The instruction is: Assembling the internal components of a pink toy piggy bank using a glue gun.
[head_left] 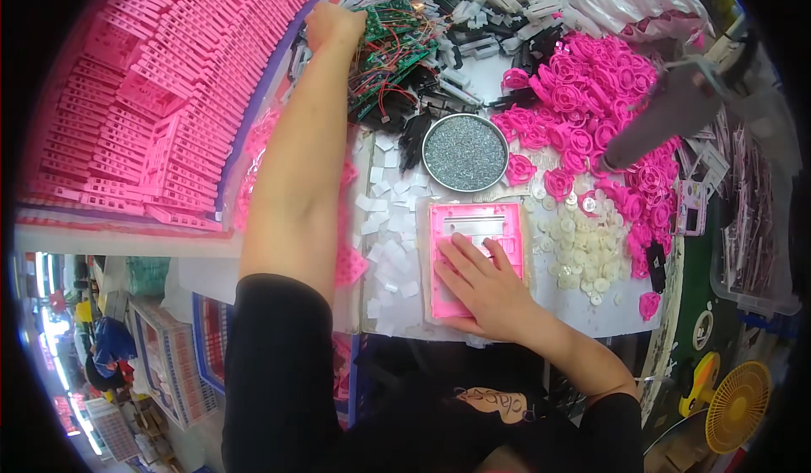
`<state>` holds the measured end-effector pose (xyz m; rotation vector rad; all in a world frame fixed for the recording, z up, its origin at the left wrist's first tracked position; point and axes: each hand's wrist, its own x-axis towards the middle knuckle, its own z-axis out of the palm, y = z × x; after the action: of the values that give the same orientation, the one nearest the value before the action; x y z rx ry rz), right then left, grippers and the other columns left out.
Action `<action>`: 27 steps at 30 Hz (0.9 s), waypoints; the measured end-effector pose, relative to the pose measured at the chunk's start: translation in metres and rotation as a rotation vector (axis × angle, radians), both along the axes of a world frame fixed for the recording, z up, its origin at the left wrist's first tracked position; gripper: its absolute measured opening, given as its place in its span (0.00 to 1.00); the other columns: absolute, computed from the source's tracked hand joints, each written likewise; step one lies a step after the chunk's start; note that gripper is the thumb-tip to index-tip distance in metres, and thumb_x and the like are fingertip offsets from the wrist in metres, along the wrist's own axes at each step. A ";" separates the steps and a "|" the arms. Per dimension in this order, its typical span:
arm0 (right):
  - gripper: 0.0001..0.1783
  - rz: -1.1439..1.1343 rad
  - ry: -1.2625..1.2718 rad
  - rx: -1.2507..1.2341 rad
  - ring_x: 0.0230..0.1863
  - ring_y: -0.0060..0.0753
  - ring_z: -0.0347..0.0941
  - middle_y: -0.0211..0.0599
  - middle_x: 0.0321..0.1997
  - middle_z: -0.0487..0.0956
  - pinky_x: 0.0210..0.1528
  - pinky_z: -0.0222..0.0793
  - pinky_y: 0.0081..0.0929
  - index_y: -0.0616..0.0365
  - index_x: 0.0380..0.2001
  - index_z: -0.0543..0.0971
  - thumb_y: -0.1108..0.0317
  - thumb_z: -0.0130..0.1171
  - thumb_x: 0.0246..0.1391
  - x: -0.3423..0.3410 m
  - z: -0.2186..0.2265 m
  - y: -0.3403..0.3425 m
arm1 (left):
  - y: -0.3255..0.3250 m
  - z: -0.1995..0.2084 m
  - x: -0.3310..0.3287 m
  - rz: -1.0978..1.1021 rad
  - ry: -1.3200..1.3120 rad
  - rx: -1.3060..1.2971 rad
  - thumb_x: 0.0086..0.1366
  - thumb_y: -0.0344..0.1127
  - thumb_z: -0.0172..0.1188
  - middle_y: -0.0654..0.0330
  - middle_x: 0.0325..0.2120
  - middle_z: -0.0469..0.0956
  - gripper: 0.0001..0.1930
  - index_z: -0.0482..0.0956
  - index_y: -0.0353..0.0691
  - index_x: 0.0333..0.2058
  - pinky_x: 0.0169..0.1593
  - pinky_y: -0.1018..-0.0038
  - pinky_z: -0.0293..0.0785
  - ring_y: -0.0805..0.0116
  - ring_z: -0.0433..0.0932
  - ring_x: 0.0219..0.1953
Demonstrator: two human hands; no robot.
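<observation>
My right hand (488, 294) lies with its fingers apart on a pink plastic casing (438, 296), near the table's front edge. The casing shows a clear window strip in its upper part and rests on a light backing board. Stretched far out, my left hand (335, 27) is beside a heap of green circuit boards (395, 21) with red and black wires. Its fingers point down and are mostly hidden, so what they hold, if anything, cannot be seen. Just beyond the casing stands a round tin (465, 153) full of small metal screws.
Stacked pink casings (160, 93) fill a bin at left. White square pieces (390, 211) lie left of the casing. Translucent discs (585, 241) and pink ring-shaped parts (591, 84) are heaped right. A dark, blurred tool (659, 114) hangs over them. A yellow fan (739, 405) stands lower right.
</observation>
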<state>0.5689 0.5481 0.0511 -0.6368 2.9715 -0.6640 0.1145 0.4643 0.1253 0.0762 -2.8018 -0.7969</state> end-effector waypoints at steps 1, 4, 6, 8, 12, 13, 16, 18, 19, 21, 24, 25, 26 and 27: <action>0.48 0.006 0.004 -0.010 0.77 0.52 0.52 0.50 0.76 0.58 0.71 0.51 0.60 0.60 0.65 0.68 0.44 0.70 0.47 0.000 0.001 -0.001 | -0.005 0.002 -0.004 -0.028 -0.044 0.033 0.50 0.49 0.76 0.44 0.49 0.82 0.32 0.82 0.32 0.48 0.55 0.61 0.79 0.48 0.82 0.52; 0.46 0.019 0.026 -0.025 0.77 0.51 0.53 0.50 0.75 0.59 0.70 0.52 0.59 0.61 0.64 0.69 0.45 0.70 0.47 -0.001 0.002 -0.002 | -0.011 -0.009 -0.029 -0.103 -0.146 0.135 0.50 0.51 0.75 0.45 0.43 0.84 0.29 0.84 0.31 0.42 0.50 0.61 0.79 0.50 0.84 0.47; 0.46 0.011 0.034 -0.031 0.76 0.51 0.53 0.50 0.75 0.60 0.70 0.52 0.58 0.61 0.64 0.69 0.45 0.70 0.47 0.000 0.002 -0.001 | -0.001 -0.017 -0.028 -0.137 -0.174 0.201 0.50 0.52 0.74 0.47 0.34 0.86 0.25 0.86 0.31 0.35 0.44 0.61 0.80 0.52 0.87 0.39; 0.45 -0.002 0.043 -0.031 0.76 0.51 0.53 0.50 0.75 0.60 0.70 0.52 0.57 0.61 0.63 0.69 0.45 0.70 0.47 0.000 0.001 0.002 | 0.012 -0.014 -0.014 -0.121 -0.101 0.064 0.53 0.47 0.71 0.44 0.42 0.84 0.25 0.84 0.31 0.42 0.48 0.59 0.79 0.48 0.85 0.45; 0.45 0.007 0.048 -0.040 0.76 0.51 0.53 0.50 0.74 0.61 0.70 0.52 0.57 0.60 0.63 0.70 0.45 0.70 0.47 0.003 -0.001 -0.001 | 0.009 -0.032 -0.005 -0.023 0.218 -0.044 0.57 0.39 0.67 0.40 0.44 0.83 0.20 0.81 0.30 0.44 0.48 0.57 0.79 0.45 0.84 0.46; 0.45 0.002 0.045 -0.037 0.76 0.51 0.53 0.50 0.74 0.60 0.70 0.52 0.57 0.59 0.64 0.70 0.45 0.70 0.47 0.003 -0.001 0.000 | 0.010 -0.031 0.001 -0.024 0.288 -0.059 0.58 0.37 0.66 0.40 0.42 0.83 0.19 0.80 0.30 0.43 0.47 0.57 0.79 0.45 0.84 0.46; 0.44 0.014 0.033 -0.051 0.77 0.48 0.52 0.48 0.75 0.59 0.71 0.53 0.57 0.57 0.64 0.69 0.47 0.71 0.47 0.001 0.001 0.002 | -0.009 -0.019 0.028 -0.137 0.370 0.021 0.60 0.35 0.67 0.45 0.38 0.83 0.17 0.76 0.30 0.44 0.45 0.58 0.79 0.49 0.84 0.42; 0.40 0.019 0.082 -0.224 0.74 0.49 0.56 0.48 0.72 0.63 0.69 0.57 0.55 0.56 0.62 0.72 0.50 0.72 0.47 0.001 0.004 0.007 | -0.031 -0.002 0.039 -0.177 0.390 0.286 0.61 0.35 0.68 0.50 0.37 0.83 0.20 0.74 0.32 0.48 0.40 0.60 0.80 0.52 0.84 0.39; 0.39 0.023 0.112 -0.309 0.72 0.49 0.58 0.47 0.71 0.66 0.68 0.59 0.54 0.56 0.61 0.74 0.52 0.72 0.48 -0.002 0.006 0.011 | -0.042 0.002 0.045 -0.240 0.289 0.654 0.62 0.34 0.68 0.52 0.36 0.83 0.18 0.75 0.33 0.47 0.38 0.62 0.79 0.56 0.83 0.38; 0.33 0.029 0.189 -0.451 0.67 0.48 0.64 0.46 0.65 0.72 0.65 0.63 0.49 0.56 0.58 0.77 0.56 0.72 0.49 -0.011 0.021 0.021 | -0.067 0.007 0.066 -0.360 0.049 1.378 0.64 0.32 0.67 0.56 0.33 0.81 0.14 0.76 0.34 0.44 0.35 0.67 0.78 0.62 0.82 0.35; 0.27 0.049 0.187 -0.583 0.58 0.45 0.71 0.43 0.56 0.78 0.59 0.68 0.40 0.57 0.54 0.79 0.60 0.71 0.51 -0.018 0.032 0.016 | -0.114 -0.006 0.091 -0.195 0.528 0.899 0.59 0.25 0.70 0.58 0.32 0.78 0.13 0.72 0.38 0.34 0.34 0.72 0.74 0.67 0.78 0.33; 0.26 0.035 0.178 -0.594 0.55 0.44 0.73 0.43 0.54 0.80 0.57 0.69 0.37 0.57 0.53 0.79 0.61 0.70 0.52 -0.025 0.033 0.021 | -0.110 0.005 0.106 -0.274 0.700 0.734 0.60 0.24 0.70 0.59 0.31 0.77 0.13 0.71 0.38 0.34 0.34 0.73 0.74 0.68 0.77 0.32; 0.24 0.043 0.179 -0.635 0.53 0.43 0.74 0.41 0.52 0.80 0.55 0.70 0.35 0.58 0.53 0.79 0.62 0.69 0.54 -0.031 0.035 0.026 | -0.111 0.015 0.129 -0.349 0.866 0.562 0.60 0.22 0.70 0.61 0.30 0.76 0.13 0.71 0.38 0.33 0.34 0.74 0.73 0.68 0.75 0.31; 0.23 0.057 0.174 -0.685 0.52 0.41 0.74 0.40 0.51 0.81 0.53 0.71 0.34 0.59 0.52 0.79 0.62 0.68 0.55 -0.034 0.037 0.027 | -0.115 0.025 0.158 -0.415 1.021 0.369 0.60 0.21 0.69 0.62 0.29 0.74 0.13 0.71 0.38 0.32 0.34 0.74 0.72 0.69 0.74 0.30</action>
<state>0.5348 0.5756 0.0877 -0.8305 2.8120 -1.7248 0.2723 0.3489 0.1499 -0.6697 -1.6975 -1.0373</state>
